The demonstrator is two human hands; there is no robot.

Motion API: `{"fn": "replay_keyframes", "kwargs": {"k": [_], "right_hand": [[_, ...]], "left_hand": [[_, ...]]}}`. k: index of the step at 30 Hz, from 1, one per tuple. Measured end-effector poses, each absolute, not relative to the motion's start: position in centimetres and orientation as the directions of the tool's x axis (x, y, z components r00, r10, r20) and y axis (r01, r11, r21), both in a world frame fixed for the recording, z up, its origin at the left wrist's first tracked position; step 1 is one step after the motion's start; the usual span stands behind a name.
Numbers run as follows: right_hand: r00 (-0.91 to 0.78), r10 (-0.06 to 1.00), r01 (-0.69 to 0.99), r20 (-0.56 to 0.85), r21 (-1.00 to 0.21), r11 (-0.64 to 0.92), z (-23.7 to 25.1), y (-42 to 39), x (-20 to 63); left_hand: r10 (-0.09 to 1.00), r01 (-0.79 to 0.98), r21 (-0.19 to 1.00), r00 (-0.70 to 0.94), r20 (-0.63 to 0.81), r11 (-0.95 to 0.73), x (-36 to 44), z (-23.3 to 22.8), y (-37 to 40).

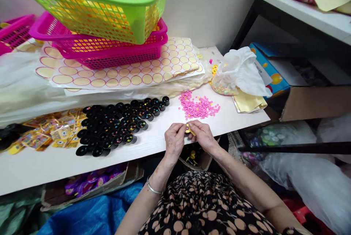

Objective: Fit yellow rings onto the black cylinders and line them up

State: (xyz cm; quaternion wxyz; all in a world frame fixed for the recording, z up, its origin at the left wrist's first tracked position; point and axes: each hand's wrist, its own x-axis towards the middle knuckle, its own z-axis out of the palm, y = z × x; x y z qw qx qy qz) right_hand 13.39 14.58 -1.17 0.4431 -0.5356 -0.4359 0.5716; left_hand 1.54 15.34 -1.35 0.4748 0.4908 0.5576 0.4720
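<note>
Near the table's front edge, my left hand (174, 139) and my right hand (202, 135) meet around a small yellow round piece (188, 129). A pink spot shows on its face. The right fingers are closed on it, and the left thumb and fingers pinch at its left side; they partly cover it. Just beyond the hands lies a loose pile of small pink rings (199, 107) with a few yellow bits among them. To the left stand rows of black round cups (112, 127), several with coloured bits inside.
Yellow printed packets (52, 132) lie at the left. Behind are sticker sheets (137, 76) under a pink basket (95, 54) and a green basket (142, 19) of yellow parts. A white plastic bag (238, 72) stands at right. Below the edge is a box of yellow-and-black pieces (193, 157).
</note>
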Motion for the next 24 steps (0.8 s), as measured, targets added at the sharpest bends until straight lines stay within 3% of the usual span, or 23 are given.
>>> {"fn": "replay_keyframes", "kwargs": {"k": [7, 15, 19, 24], "right_hand": [[0.064, 0.97, -0.09, -0.233, -0.97, -0.227, -1.8, 14.5, 12.4], [0.015, 0.928, -0.212, -0.372, -0.908, -0.361, -1.7, 14.9, 12.4], [-0.006, 0.919, -0.221, -0.395, -0.895, -0.386, -1.6, 14.9, 12.3], [0.014, 0.938, -0.194, -0.345, -0.922, -0.336, -1.4, 14.7, 12.0]], "left_hand": [[0.993, 0.063, 0.994, -0.084, -0.08, 0.086, 1.9, -1.4, 14.9], [0.958, -0.198, 0.948, -0.088, -0.271, 0.25, 2.2, -2.4, 15.1], [0.956, -0.204, 0.941, -0.063, -0.287, 0.269, 2.2, -2.2, 14.9], [0.982, -0.101, 0.979, -0.046, -0.185, 0.18, 1.9, -2.1, 14.4]]}}
